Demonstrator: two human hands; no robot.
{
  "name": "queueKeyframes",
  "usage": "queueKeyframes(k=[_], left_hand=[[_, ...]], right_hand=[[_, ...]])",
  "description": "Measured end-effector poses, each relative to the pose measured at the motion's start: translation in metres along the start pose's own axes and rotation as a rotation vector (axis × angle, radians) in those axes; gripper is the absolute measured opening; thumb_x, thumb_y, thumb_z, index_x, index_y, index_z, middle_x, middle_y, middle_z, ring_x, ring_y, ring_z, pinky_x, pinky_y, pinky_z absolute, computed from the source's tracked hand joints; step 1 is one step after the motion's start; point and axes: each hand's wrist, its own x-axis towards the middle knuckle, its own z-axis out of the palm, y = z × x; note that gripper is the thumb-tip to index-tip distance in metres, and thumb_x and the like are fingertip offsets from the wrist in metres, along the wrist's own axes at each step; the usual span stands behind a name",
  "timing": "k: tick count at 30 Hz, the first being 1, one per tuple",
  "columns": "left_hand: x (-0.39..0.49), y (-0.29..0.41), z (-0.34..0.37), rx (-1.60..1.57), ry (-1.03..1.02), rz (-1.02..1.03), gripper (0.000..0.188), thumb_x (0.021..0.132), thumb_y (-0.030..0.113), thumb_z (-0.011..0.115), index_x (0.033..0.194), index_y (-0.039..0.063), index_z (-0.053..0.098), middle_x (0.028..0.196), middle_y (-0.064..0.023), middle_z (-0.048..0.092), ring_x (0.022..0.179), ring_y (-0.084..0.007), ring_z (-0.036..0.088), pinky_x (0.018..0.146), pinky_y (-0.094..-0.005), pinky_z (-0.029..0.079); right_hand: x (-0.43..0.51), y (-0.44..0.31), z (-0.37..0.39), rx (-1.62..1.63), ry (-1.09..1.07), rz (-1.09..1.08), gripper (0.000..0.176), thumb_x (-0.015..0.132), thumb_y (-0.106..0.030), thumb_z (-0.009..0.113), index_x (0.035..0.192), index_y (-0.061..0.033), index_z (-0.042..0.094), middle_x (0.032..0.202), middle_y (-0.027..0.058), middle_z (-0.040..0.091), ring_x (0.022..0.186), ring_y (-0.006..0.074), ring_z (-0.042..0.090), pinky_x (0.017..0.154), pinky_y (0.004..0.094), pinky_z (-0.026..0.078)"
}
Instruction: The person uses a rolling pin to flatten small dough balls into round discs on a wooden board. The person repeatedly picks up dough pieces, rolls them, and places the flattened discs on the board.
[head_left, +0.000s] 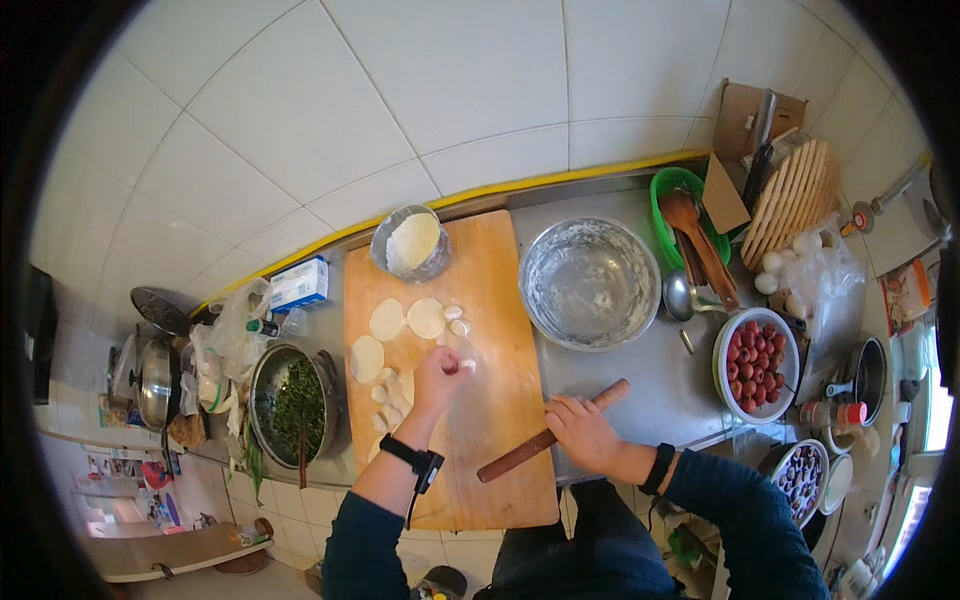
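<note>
My left hand pinches a small dough piece above the middle of the wooden board. My right hand grips a brown wooden rolling pin, which slants across the board's right edge. Beyond my left hand lie flat round dough wrappers, with another wrapper to its left. Small dough lumps rest beside the wrappers. More lumps sit left of my wrist, and my forearm partly hides a wrapper there. A bowl of flour stands at the board's far end.
Right of the board is a floury metal basin. Beyond it stand a green basket with wooden utensils, a ladle and a bowl of red fruit. A pot of chopped greens with chopsticks is at left, near a blue-white box.
</note>
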Motion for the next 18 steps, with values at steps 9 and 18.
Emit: queueKeyframes(k=[9,18], left_hand=[[-0.135,0.013,0.034,-0.048,-0.183,-0.187,0.021,0.086,0.009,0.073,0.101,-0.003,0.065,0.094,-0.0109,0.07,0.085,-0.0173,0.068,0.076,-0.0303,0.054],[-0.233,0.024,0.062,0.78,0.018,0.03,0.089,0.089,0.044,0.059,0.149,-0.008,0.019,0.158,-0.0268,0.016,0.147,-0.0423,0.016,0.109,-0.0697,0.011]], right_hand=[[0.003,-0.002,0.001,0.103,-0.052,-0.093,0.03,0.075,-0.011,0.061,0.104,-0.0069,0.057,0.116,0.0086,0.057,0.114,0.0288,0.054,0.089,0.0392,0.047],[0.006,-0.025,0.023,-0.066,-0.062,-0.174,0.035,0.082,-0.022,0.058,0.113,-0.006,0.059,0.132,0.0125,0.053,0.128,0.0302,0.046,0.102,0.0435,0.039]])
